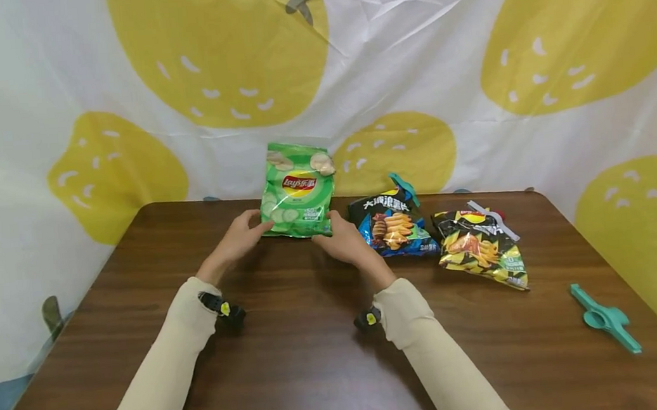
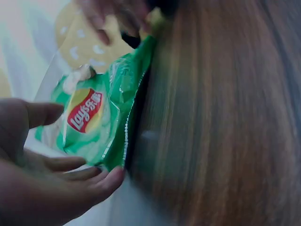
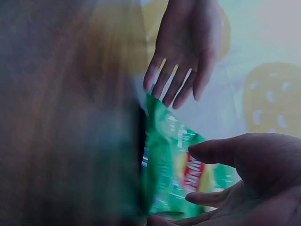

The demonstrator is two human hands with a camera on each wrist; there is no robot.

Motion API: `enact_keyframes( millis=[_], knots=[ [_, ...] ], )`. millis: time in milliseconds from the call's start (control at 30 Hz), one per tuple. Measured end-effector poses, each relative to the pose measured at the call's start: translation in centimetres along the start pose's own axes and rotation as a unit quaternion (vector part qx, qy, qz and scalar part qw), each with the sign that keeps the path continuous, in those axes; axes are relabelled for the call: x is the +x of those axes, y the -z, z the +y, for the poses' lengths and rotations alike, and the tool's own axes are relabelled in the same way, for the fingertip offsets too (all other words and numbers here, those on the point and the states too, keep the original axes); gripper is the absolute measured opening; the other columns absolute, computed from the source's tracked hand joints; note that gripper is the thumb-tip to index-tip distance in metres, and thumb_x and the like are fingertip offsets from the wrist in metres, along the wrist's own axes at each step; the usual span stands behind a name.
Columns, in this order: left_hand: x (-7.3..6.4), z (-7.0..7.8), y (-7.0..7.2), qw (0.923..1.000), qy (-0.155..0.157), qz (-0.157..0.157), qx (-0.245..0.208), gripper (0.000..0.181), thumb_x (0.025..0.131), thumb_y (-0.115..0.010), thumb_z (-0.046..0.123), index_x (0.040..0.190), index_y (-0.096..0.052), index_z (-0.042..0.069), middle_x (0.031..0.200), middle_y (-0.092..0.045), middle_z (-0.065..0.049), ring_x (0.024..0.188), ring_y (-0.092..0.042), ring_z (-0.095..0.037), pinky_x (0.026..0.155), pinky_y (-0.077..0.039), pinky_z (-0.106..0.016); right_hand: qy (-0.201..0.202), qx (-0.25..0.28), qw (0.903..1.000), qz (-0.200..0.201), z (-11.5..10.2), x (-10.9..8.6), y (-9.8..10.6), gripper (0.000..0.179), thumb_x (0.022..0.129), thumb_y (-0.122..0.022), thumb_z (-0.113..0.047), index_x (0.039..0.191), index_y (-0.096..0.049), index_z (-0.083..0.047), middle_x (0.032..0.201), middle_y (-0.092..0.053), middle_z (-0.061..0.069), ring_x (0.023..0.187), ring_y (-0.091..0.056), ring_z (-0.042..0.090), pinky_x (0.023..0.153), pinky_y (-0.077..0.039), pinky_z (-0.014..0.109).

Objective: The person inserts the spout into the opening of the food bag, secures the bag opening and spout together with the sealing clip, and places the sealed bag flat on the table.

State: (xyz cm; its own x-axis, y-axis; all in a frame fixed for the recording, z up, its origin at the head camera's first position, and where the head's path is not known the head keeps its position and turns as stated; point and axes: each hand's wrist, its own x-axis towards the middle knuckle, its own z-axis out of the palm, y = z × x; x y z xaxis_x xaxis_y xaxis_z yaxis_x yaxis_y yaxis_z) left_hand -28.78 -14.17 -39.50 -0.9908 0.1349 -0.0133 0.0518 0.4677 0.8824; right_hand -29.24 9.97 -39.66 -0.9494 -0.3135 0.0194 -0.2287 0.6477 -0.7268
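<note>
A green Lay's chip bag (image 1: 298, 197) stands upright at the back of the table, against the patterned cloth. At its lower left corner is my left hand (image 1: 238, 240), fingertips by the bag's bottom edge. The right hand (image 1: 342, 237) is at the lower right corner. In the left wrist view, the left thumb and fingers (image 2: 77, 190) are spread wide apart beside the green bag (image 2: 123, 82). The right wrist view shows the right thumb (image 3: 211, 150) extended over the bag's front, apart from the fingers below.
To the right lies a black and blue chip bag (image 1: 393, 229) with a teal clip (image 1: 405, 189) at its top. Beside it is a black and yellow chip bag (image 1: 483, 248) with a white clip (image 1: 494, 220). Another teal clip (image 1: 602, 318) lies near the table's right edge.
</note>
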Motion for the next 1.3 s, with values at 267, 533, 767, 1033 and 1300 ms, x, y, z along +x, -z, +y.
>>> enact_keyframes(
  millis=[267,533,767,1033,1300],
  knots=[
    [0.3,-1.4,0.8,0.9967,0.055,-0.051,-0.031,0.073,0.105,-0.049,0.03,0.155,-0.011,-0.009,0.154,-0.029,-0.032,0.136,-0.041,-0.041,0.104,-0.044,-0.049,-0.026,0.005,0.9993,0.026,-0.1,-0.1,-1.1,0.057,0.095,-0.064,-0.023,0.139,-0.042,0.006,0.132,-0.055,0.028,0.123,-0.053,0.038,0.101,-0.043,0.047],
    [0.4,-3.0,0.3,0.9973,0.055,-0.049,0.001,0.052,0.102,-0.055,0.025,0.139,-0.043,-0.01,0.111,-0.059,-0.016,0.094,-0.053,-0.02,0.08,-0.043,-0.028,-0.046,-0.019,0.998,0.039,-0.2,-0.6,-1.4,0.047,0.094,-0.062,-0.026,0.124,-0.053,0.009,0.118,-0.061,0.026,0.107,-0.059,0.036,0.091,-0.048,0.047],
    [0.4,-3.1,0.2,0.999,0.018,-0.042,-0.003,0.047,0.102,-0.055,0.02,0.14,-0.043,-0.006,0.13,-0.053,-0.023,0.108,-0.052,-0.026,0.088,-0.044,-0.032,-0.046,-0.001,0.9984,0.033,-0.3,-0.5,-1.0,0.037,0.092,-0.064,-0.022,0.117,-0.058,0.005,0.109,-0.062,0.018,0.095,-0.054,0.029,0.084,-0.047,0.044],
    [-0.1,-2.3,-0.2,0.9994,-0.014,-0.028,-0.01,0.046,0.102,-0.055,0.015,0.14,-0.042,-0.007,0.127,-0.055,-0.025,0.105,-0.056,-0.026,0.082,-0.046,-0.027,-0.038,0.05,0.9976,0.029,-0.5,-0.8,0.0,0.047,0.091,-0.064,-0.02,0.129,-0.053,0.005,0.12,-0.06,0.018,0.104,-0.055,0.029,0.089,-0.047,0.043],
    [-0.3,-0.5,-0.7,0.9973,-0.071,0.006,-0.021,0.044,0.101,-0.057,0.01,0.138,-0.044,-0.009,0.126,-0.058,-0.028,0.104,-0.059,-0.029,0.077,-0.047,-0.022,-0.027,0.066,0.997,0.028,-0.9,-1.3,2.1,0.053,0.094,-0.063,-0.024,0.137,-0.047,0.003,0.127,-0.058,0.02,0.111,-0.054,0.031,0.093,-0.046,0.045]
  ],
)
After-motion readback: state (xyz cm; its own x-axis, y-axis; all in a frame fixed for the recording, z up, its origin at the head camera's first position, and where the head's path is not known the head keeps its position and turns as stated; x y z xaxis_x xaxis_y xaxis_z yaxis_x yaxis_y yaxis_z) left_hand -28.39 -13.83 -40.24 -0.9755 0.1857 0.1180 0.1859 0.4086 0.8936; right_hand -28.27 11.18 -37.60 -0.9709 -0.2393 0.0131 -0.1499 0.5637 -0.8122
